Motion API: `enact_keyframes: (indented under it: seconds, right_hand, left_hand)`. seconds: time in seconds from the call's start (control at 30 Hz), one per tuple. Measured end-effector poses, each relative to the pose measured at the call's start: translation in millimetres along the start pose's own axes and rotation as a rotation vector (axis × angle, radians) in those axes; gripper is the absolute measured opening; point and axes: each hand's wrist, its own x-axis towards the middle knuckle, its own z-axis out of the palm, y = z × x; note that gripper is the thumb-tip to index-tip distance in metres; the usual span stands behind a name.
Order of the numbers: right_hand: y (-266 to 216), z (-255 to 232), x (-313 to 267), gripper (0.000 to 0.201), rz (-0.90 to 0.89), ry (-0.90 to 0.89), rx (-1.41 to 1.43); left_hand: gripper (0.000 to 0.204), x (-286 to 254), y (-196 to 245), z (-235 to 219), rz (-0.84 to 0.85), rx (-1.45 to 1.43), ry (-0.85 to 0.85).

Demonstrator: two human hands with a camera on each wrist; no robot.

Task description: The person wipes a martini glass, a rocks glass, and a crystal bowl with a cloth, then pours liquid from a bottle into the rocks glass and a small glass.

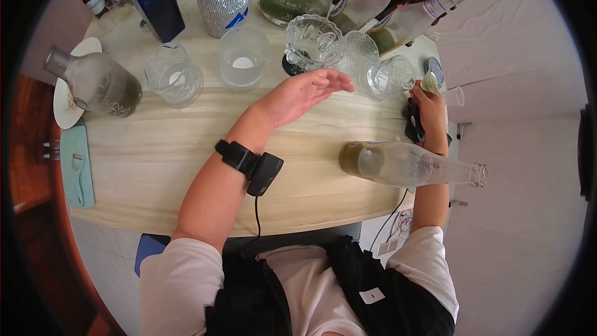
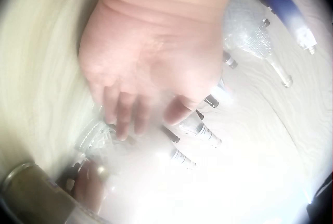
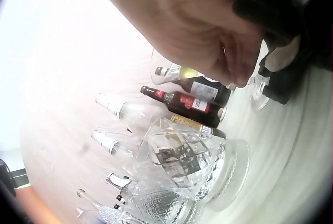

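Observation:
My right hand (image 1: 431,112) is at the table's right side, its fingers curled round a small stemmed glass (image 1: 430,83) with pale yellow-green liquid. In the right wrist view the glass's bowl (image 3: 188,72) shows beyond the fingers and its foot (image 3: 258,97) below them, close over the tabletop. My left hand (image 1: 308,94) reaches over the middle of the table, fingers loosely extended and holding nothing. Near its fingertips are a cut-glass tumbler (image 1: 388,79) and a scalloped glass bowl (image 1: 311,40). A large clear bottle (image 1: 404,165) with green contents stands in front of my right forearm.
Two clear glasses (image 1: 243,59), a carafe (image 1: 112,87), a white plate (image 1: 64,107) and a teal board (image 1: 76,177) are on the left. A glittering bottle (image 1: 225,0), a blue bottle (image 1: 152,0) and several beer bottles line the back. Black crumpled material (image 1: 413,126) lies by my right wrist.

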Motion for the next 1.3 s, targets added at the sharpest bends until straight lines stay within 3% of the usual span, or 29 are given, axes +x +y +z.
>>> enact_keyframes:
  seconds: [0.2, 0.27, 0.4, 0.5, 0.57, 0.7, 0.73, 0.93, 1.27, 1.3]
  right_hand:
    - [-22, 9, -29, 0.04, -0.005, -0.001, -0.027]
    - [-35, 13, -47, 0.049, 0.078, 0.125, 0.048]
    - [-51, 14, -78, 0.047, 0.071, 0.195, 0.077]
    - [-60, 12, -85, 0.044, 0.069, 0.106, 0.006]
    - [-69, 26, -91, 0.041, 0.07, -0.081, -0.087]
    - [-71, 54, -81, 0.068, 0.007, -0.183, -0.223]
    - [-69, 57, -76, 0.084, 0.006, -0.203, -0.208]
    - [-62, 69, -45, 0.096, -0.048, -0.192, -0.232]
    - [-59, 68, -37, 0.08, -0.092, -0.225, -0.284]
    - [-53, 67, -37, 0.082, -0.182, -0.253, -0.237]
  left_hand:
    - [0.043, -1, 2, 1, -0.014, 0.001, 0.01]
    - [0.043, -2, 2, 1, -0.02, -0.006, 0.014]
    - [0.043, -1, 1, 1, -0.032, -0.022, 0.026]
    - [0.043, -1, 1, -1, -0.04, -0.057, 0.009]
    - [0.043, -2, 1, -1, -0.043, -0.076, -0.017]
    - [0.044, -2, 2, -1, -0.055, -0.086, -0.034]
    - [0.044, -2, 3, -1, -0.055, -0.077, -0.034]
    - [0.043, -3, 3, -3, -0.059, -0.083, -0.033]
    - [0.043, -1, 2, -2, -0.033, -0.043, -0.021]
    - [0.043, -1, 2, -2, -0.028, -0.031, -0.016]
